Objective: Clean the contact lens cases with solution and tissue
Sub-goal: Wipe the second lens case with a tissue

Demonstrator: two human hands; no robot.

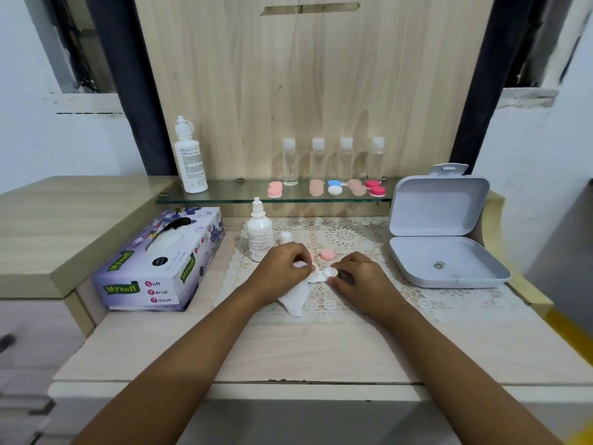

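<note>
A white contact lens case point(324, 275) lies uncapped on the lace mat point(417, 300), between my hands. My left hand point(282, 268) pinches a white tissue point(293, 300) and holds its tip at the case's left well. My right hand point(356, 279) grips the case's right end and steadies it. Two pink caps point(328, 254) lie just behind the case, one partly hidden by my left hand. A small white solution bottle point(258, 234) stands uncapped behind my left hand, with its white cap point(285, 237) beside it.
A tissue box point(160, 264) sits at the left. An open grey box point(446, 239) stands at the right. The glass shelf point(224, 195) carries a tall solution bottle point(190, 159), several clear bottles point(290, 163) and several coloured lens cases point(334, 187).
</note>
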